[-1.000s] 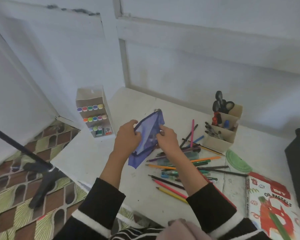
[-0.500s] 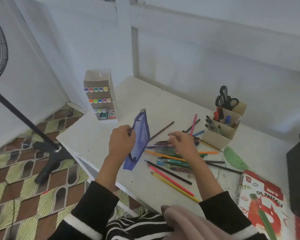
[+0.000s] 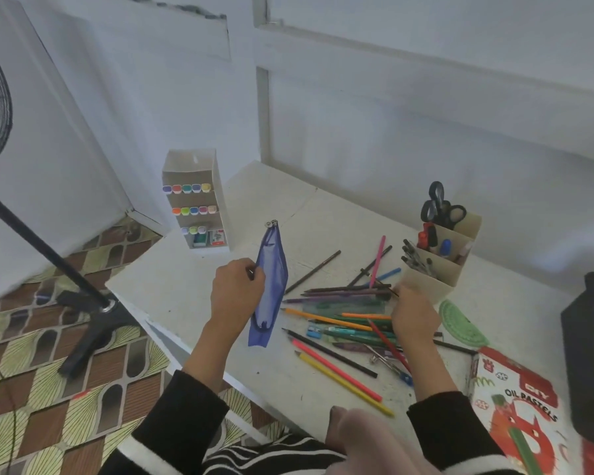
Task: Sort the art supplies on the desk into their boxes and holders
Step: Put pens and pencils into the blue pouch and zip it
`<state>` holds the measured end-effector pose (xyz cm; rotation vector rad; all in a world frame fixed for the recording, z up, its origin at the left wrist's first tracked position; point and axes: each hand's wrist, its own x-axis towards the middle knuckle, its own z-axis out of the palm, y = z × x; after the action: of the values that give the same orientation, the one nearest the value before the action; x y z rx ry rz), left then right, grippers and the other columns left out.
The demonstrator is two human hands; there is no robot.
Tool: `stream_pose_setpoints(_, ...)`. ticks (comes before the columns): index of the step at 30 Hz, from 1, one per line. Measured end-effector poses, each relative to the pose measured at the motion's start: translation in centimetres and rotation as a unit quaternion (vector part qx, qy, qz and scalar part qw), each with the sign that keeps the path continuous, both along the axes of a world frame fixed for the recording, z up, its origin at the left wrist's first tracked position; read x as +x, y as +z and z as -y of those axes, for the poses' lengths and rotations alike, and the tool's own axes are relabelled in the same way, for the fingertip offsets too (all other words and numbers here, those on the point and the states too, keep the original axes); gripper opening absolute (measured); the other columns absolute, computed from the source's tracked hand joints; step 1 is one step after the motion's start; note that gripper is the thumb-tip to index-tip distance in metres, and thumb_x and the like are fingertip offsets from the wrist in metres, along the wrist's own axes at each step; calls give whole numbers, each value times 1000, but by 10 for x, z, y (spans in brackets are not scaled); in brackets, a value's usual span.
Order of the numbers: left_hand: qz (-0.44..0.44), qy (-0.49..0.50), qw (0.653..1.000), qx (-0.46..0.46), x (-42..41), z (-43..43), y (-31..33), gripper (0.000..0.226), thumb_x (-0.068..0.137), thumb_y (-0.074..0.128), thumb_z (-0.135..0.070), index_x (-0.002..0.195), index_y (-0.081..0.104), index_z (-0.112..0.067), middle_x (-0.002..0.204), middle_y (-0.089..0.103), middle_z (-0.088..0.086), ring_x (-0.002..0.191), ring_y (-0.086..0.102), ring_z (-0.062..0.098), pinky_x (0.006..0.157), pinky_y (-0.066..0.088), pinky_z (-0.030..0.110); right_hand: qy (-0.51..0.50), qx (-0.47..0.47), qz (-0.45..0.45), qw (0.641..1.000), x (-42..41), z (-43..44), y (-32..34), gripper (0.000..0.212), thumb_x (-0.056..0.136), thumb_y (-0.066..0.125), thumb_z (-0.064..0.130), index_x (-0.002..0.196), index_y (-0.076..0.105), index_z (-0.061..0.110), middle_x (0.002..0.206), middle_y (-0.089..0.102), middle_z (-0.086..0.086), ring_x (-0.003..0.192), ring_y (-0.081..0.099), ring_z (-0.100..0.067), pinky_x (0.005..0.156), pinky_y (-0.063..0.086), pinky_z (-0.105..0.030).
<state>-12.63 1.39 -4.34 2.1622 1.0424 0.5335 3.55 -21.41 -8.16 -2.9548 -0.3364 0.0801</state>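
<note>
Letting go of the translucent blue zip pouch [image 3: 271, 286], the right hand [image 3: 414, 317] now reaches into the scattered coloured pencils [image 3: 340, 320] on the white desk [image 3: 186, 303]. Its fingers are hidden, so I cannot tell their grip. Meanwhile the left hand [image 3: 235, 289] pinches the pouch upright above the desk, seemingly ready for filling.

pouch [image 3: 270, 289] left of pencils [image 3: 336, 323], holder [image 3: 422, 286] behind them

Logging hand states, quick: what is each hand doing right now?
Left hand: grips the blue pouch.
Right hand: on the pencil pile; grip cannot be told.
</note>
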Motion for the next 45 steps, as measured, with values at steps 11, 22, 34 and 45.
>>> stream_pose_setpoints(11, 17, -40, 999, 1, 13, 8, -1, 25, 87, 56, -15, 67, 60, 0, 58, 58, 12, 53, 48, 22, 56, 41, 30, -58, -42, 19, 997, 7, 25, 15, 24, 84, 60, 14, 104, 68, 24, 105, 62, -6, 114, 40, -27, 87, 34, -40)
stream_pose_setpoints(22, 8, -62, 998, 3, 30, 9, 0, 23, 86, 55, -14, 70, 61, 3, 62, 59, 16, 60, 55, 31, 56, 42, 33, -21, 254, -241, 937, -2, 13, 75, 16, 93, 52, 10, 90, 65, 1, 80, 62, -21, 57, 57, -17, 52, 46, -28)
stream_pose_setpoints(34, 36, -90, 995, 33, 38, 17, 16, 16, 88, 57, -14, 76, 65, -9, 55, 52, -2, 54, 47, 13, 53, 36, 26, 46, 447, -423, 787, -54, -95, 101, 43, 94, 41, -6, 136, 42, -1, 91, 63, -20, 62, 63, -20, 59, 57, -23)
stream_pose_setpoints(45, 86, -90, 992, 5, 33, 13, 13, 20, 87, 60, -12, 72, 66, 1, 63, 62, 15, 64, 57, 29, 62, 43, 37, 187, 389, -374, 820, -60, -104, 84, 41, 100, 42, 37, 136, 49, 18, 131, 53, 5, 123, 46, -16, 100, 36, -27)
